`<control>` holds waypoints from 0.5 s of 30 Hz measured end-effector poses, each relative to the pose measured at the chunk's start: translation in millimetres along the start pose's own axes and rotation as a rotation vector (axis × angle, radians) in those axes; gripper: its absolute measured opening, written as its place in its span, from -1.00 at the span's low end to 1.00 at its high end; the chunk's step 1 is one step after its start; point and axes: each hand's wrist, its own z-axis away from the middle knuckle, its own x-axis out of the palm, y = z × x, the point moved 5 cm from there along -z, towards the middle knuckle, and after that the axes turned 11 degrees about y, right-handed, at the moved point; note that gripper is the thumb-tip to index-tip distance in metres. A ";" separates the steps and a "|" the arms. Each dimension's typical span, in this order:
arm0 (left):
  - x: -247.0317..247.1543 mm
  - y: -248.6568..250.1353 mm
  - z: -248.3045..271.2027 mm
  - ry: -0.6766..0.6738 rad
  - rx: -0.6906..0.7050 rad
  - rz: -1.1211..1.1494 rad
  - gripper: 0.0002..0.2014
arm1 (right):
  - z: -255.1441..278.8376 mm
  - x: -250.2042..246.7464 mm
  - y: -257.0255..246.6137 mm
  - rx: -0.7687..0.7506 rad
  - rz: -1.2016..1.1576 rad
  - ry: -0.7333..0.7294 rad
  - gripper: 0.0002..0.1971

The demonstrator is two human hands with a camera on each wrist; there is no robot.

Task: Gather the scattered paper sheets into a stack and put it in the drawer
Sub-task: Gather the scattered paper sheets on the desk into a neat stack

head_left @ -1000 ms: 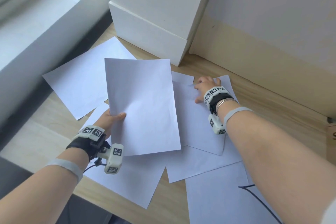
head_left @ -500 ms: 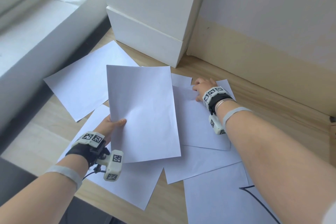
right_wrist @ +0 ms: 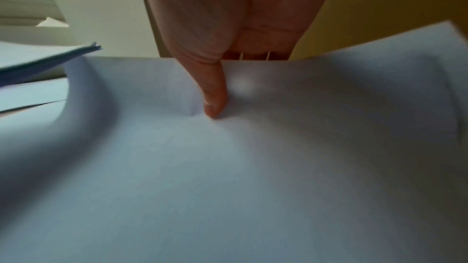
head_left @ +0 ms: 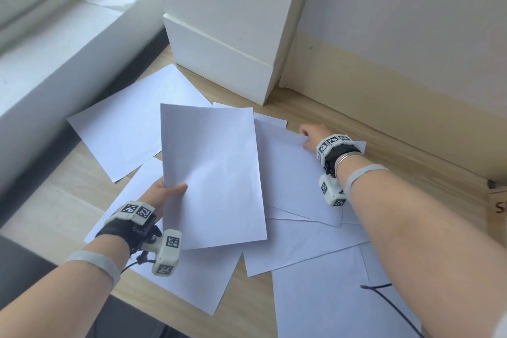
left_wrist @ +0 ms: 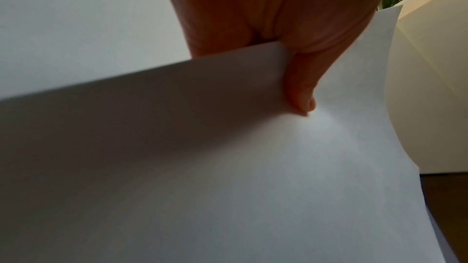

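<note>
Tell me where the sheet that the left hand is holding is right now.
In the head view the held sheet is centre-left, lifted above the scattered sheets on the wooden table, pinched at its left edge by the left hand, in front of the white boxes.

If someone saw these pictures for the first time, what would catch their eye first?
White paper sheets lie scattered across the wooden desk. The left hand holds a sheet above them, while the right hand pinches another sheet's far edge. White boxes stand stacked behind.
</note>
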 end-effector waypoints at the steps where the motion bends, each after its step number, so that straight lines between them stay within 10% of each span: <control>1: 0.3 0.4 0.2 0.003 0.000 -0.007 -0.71 | 5.2 -3.9 3.9 0.026 -0.029 0.031 -0.72; 15: 5.9 -5.4 11.5 -0.009 -0.022 -0.091 -0.72 | 86.4 -43.2 72.1 0.378 -0.283 0.279 -0.67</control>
